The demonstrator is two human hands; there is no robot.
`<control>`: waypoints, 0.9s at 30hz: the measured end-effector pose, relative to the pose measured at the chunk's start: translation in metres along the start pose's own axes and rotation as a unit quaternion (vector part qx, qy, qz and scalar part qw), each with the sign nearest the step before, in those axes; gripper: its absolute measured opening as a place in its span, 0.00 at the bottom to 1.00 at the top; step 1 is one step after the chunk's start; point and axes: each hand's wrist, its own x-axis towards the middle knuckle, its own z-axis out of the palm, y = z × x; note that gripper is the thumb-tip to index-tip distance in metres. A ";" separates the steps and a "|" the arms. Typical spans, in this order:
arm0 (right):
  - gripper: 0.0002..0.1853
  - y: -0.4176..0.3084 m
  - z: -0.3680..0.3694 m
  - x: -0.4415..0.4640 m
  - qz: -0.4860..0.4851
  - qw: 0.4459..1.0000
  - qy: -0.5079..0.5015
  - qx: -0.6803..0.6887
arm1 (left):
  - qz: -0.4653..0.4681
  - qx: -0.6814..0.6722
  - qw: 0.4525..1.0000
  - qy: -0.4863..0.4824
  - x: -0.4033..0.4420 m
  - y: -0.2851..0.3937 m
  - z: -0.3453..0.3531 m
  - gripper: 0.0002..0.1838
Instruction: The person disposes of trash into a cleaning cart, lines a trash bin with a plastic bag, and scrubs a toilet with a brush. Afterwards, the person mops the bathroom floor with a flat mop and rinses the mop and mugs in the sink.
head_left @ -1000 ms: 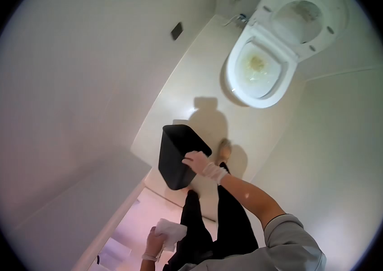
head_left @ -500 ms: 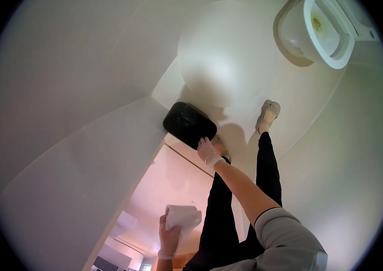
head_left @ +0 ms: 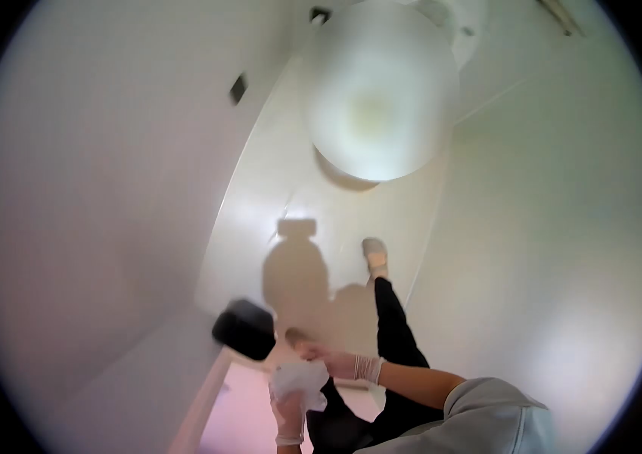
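Observation:
My left hand, in a thin pale glove, is wrapped round a white cloth or paper wad at the bottom centre. My right hand, also gloved, is beside the wad at its upper right; its fingers are blurred, and whether they touch the wad I cannot tell. A black bin stands on the floor to the upper left of my hands, apart from both.
A blurred white toilet stands at the top centre on the pale floor. Walls rise on both sides. A doorway with pinkish light is at the lower left. My shoe is on the floor.
My right hand has let go of the bin and moved down beside the white wad. The bin now stands apart, near the left wall. The view has shifted back towards the toilet.

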 end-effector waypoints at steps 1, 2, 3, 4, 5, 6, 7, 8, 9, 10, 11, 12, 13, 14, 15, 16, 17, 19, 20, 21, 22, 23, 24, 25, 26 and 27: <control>0.32 -0.012 -0.018 -0.007 0.007 0.997 -0.015 0.079 | -0.007 -0.008 0.999 -0.041 0.006 0.000 0.020 0.24; 0.31 -0.022 -0.031 -0.019 -0.012 0.988 -0.028 0.150 | -0.013 -0.016 0.996 -0.082 0.017 -0.005 0.035 0.25; 0.31 -0.048 -0.035 -0.039 -0.055 0.995 -0.008 0.087 | 0.025 0.035 0.984 -0.171 0.035 -0.015 0.045 0.26; 0.31 -0.075 -0.040 -0.059 -0.096 0.995 0.018 0.020 | 0.125 0.052 0.971 -0.199 0.044 -0.025 0.068 0.24; 0.30 -0.101 -0.044 -0.079 -0.133 0.989 0.049 -0.047 | 0.110 0.082 0.968 -0.208 0.057 -0.015 0.099 0.24; 0.29 -0.140 -0.060 -0.093 -0.154 0.979 0.131 0.009 | 0.066 0.112 0.969 -0.211 0.068 0.000 0.128 0.23; 0.28 -0.181 -0.072 -0.114 -0.168 0.961 0.209 0.073 | 0.028 0.143 0.966 -0.215 0.074 0.015 0.157 0.23; 0.24 -0.243 -0.077 -0.147 -0.291 0.881 0.301 -0.220 | 0.007 0.173 0.960 -0.219 0.080 0.030 0.184 0.23; 0.21 -0.298 -0.098 -0.179 -0.361 0.813 0.370 -0.269 | -0.003 0.201 0.954 -0.222 0.087 0.044 0.210 0.22; 0.19 -0.360 -0.119 -0.214 -0.435 0.760 0.428 -0.225 | -0.009 0.223 0.948 -0.225 0.093 0.059 0.234 0.22; 0.18 -0.421 -0.138 -0.255 -0.524 0.726 0.430 -0.116 | -0.016 0.246 0.943 -0.224 0.098 0.072 0.255 0.22; 0.18 -0.483 -0.143 -0.304 -0.602 0.680 0.414 -0.065 | -0.016 0.267 0.938 -0.221 0.105 0.085 0.275 0.22; 0.19 -0.548 -0.139 -0.356 -0.665 0.631 0.398 -0.037 | -0.019 0.284 0.934 -0.215 0.111 0.099 0.296 0.21; 0.20 -0.604 -0.116 -0.418 -0.705 0.612 0.356 -0.047 | -0.018 0.300 0.931 -0.208 0.114 0.110 0.311 0.21; 0.25 -0.656 -0.094 -0.463 -0.739 0.535 0.408 -0.018 | -0.018 0.314 0.928 -0.201 0.118 0.120 0.327 0.21; 0.30 -0.708 -0.068 -0.499 -0.748 0.484 0.452 -0.042 | -0.020 0.332 0.924 -0.190 0.126 0.131 0.341 0.21; 0.33 -0.759 -0.075 -0.534 -0.769 0.429 0.474 -0.023 | -0.019 0.346 0.921 -0.180 0.130 0.140 0.352 0.21; 0.35 -0.820 -0.047 -0.602 -0.796 0.351 0.492 0.043 | -0.019 0.366 0.916 -0.164 0.128 0.154 0.362 0.20; 0.35 -0.846 -0.046 -0.626 -0.799 0.315 0.507 0.066 | -0.021 0.376 0.913 -0.156 0.127 0.160 0.365 0.20; 0.35 -0.860 -0.040 -0.642 -0.801 0.316 0.505 0.062 | -0.022 0.385 0.910 -0.148 0.126 0.166 0.369 0.20; 0.34 -0.871 -0.032 -0.654 -0.800 0.292 0.518 0.077 | -0.025 0.392 0.909 -0.140 0.124 0.171 0.369 0.19; 0.34 -0.884 -0.028 -0.665 -0.799 0.269 0.530 0.089 | -0.027 0.400 0.906 -0.133 0.122 0.173 0.368 0.19; 0.34 -0.892 -0.025 -0.671 -0.802 0.272 0.526 0.078 | -0.030 0.406 0.905 -0.126 0.120 0.176 0.366 0.19; 0.33 -0.902 -0.034 -0.675 -0.812 0.335 0.473 0.069 | -0.032 0.413 0.903 -0.119 0.118 0.175 0.363 0.19; 0.33 -0.915 -0.046 -0.683 -0.814 0.400 0.418 0.058 | -0.034 0.418 0.901 -0.114 0.114 0.175 0.359 0.19; 0.33 -0.931 -0.060 -0.687 -0.811 0.412 0.414 0.040 | -0.038 0.424 0.899 -0.107 0.109 0.171 0.351 0.18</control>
